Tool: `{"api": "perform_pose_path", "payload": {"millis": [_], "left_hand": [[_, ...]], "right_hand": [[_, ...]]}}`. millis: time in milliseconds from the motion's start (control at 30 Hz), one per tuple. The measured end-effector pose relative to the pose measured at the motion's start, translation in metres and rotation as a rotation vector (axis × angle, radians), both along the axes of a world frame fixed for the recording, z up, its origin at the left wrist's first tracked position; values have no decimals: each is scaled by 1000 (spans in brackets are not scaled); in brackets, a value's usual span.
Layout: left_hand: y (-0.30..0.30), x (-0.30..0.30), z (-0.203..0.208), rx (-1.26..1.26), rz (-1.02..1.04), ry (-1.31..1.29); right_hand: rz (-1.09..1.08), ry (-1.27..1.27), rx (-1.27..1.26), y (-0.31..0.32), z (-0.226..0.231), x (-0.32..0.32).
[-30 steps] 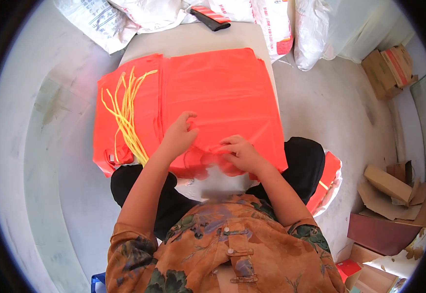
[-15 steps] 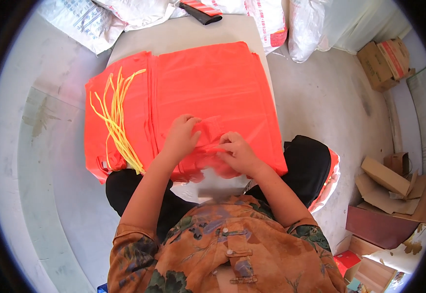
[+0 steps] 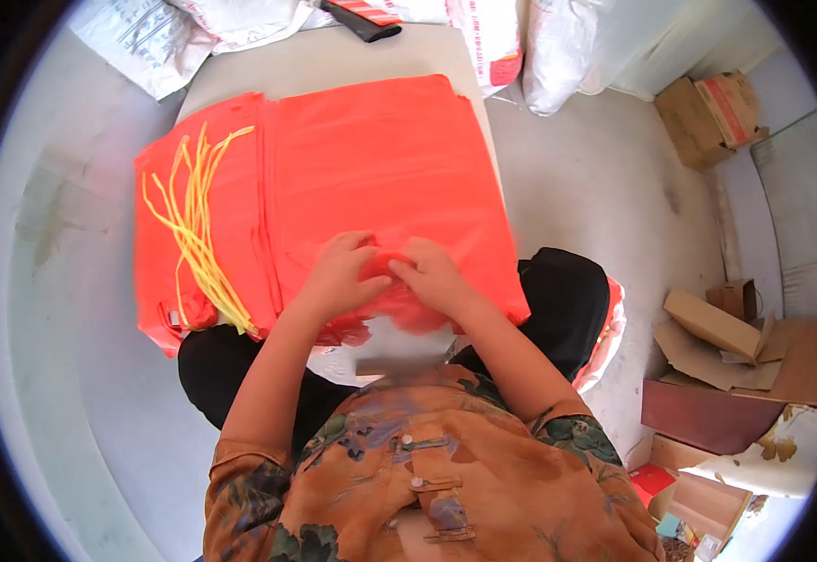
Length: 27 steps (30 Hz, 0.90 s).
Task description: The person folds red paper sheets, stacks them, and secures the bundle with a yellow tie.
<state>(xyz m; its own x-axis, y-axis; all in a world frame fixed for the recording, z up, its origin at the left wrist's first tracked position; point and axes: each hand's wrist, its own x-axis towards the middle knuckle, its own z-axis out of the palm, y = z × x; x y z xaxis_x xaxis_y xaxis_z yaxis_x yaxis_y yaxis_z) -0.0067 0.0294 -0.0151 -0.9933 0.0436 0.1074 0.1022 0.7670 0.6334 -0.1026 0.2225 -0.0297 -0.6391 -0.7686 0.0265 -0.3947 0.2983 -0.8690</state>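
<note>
A stack of thin red plastic bags [image 3: 380, 159] lies flat on the table before me, with its near edge crumpled and gathered. My left hand [image 3: 341, 276] is closed on the bunched plastic from the left side. From the right, my right hand [image 3: 434, 273] grips the same bunch, thumb and fingers curled in. The two hands nearly meet, and they hide part of the gathered piece. Beside this stack, to the left, is another pile of red plastic [image 3: 226, 136]. Several yellow strips [image 3: 198, 239] lie loosely across that pile.
The pale table [image 3: 334, 58] runs away from me between my knees. White printed sacks [image 3: 259, 21] stand at its far end, near a black and red folded item [image 3: 362, 21]. Cardboard boxes [image 3: 694, 117] sit at far right, with opened cartons [image 3: 718, 347] nearer on the right.
My right hand has moved in toward the left one, and both now squeeze the gathered plastic closer together. The whole view has shifted slightly, so the surroundings appear further left.
</note>
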Motion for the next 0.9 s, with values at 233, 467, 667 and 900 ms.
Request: {"api": "perform_pose_path", "payload": {"millis": [233, 467, 667, 900], "left_hand": [[-2, -5, -40, 222, 146, 43], [-14, -8, -43, 405, 59, -62], [-10, -9, -40, 444, 103, 3], [-15, -6, -43, 657, 138, -105]], "right_hand": [[-227, -30, -93, 28, -2, -20], [-544, -101, -154, 100, -27, -71], [-487, -14, -32, 87, -20, -74], [-472, -157, -112, 77, -11, -74]]}}
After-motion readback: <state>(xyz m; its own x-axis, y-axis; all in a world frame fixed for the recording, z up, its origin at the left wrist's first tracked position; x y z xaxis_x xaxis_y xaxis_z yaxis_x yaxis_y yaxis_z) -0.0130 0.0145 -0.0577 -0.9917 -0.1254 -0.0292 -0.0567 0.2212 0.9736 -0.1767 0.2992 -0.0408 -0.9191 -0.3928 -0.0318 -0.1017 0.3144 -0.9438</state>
